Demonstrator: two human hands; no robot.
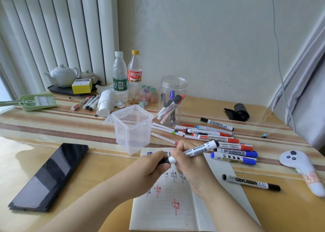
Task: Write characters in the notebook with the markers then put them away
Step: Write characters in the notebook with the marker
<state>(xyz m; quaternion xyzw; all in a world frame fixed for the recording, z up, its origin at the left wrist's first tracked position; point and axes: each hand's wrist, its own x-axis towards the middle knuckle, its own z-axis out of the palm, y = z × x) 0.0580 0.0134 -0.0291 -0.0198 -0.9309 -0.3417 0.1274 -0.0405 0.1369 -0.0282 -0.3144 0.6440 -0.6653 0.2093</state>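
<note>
Glossy striped wood worktop against plain wall, radiator at far left corner. Left hand pinches black cap, right hand grips whiteboard marker, both over notebook at near edge.

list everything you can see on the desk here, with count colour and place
notebook: 1, white, open, front centre
held marker: 1, white, black cap, over notebook
loose markers: many, mixed, right of tub
tub: 1, clear, centre
jar: 1, clear, markers inside, behind pile
bottles: 2, clear, back
phone: 1, black, left
teapot: 1, white, back left
dustpan: 1, green, far left
left hand: grips cap
right hand: grips barrel
</note>
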